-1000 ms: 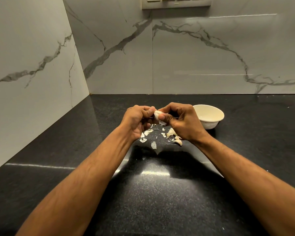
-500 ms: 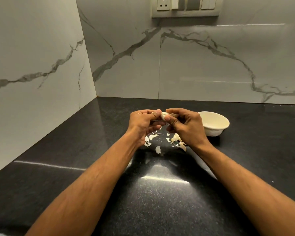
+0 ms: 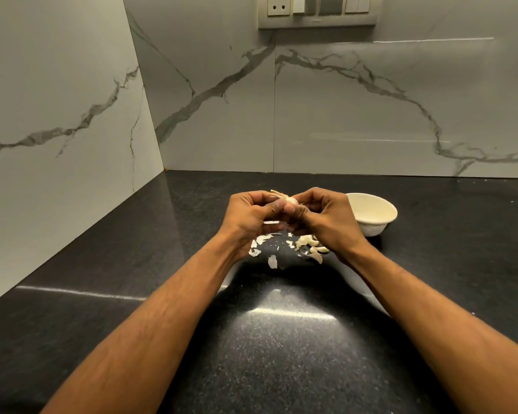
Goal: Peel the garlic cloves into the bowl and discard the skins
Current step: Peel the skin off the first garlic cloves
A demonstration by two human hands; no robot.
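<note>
Head view, both hands, left hand (image 3: pixel 248 215), right hand (image 3: pixel 326 218), pinching mostly hidden garlic (image 3: pixel 290 200); bowl (image 3: pixel 374 215) contents unseen

Two bare forearms, no sleeves in view

The left hand (image 3: pixel 248 218) and right hand (image 3: pixel 326 222) wear no gloves; no watch or bracelet shows at either wrist, and rings seem absent, though the curled fingers hide much. Fine hair covers both forearms.

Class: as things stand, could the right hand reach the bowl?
Probably yes: the white bowl sits just beyond the right hand with nothing between, though that hand is pinching the garlic.
</note>
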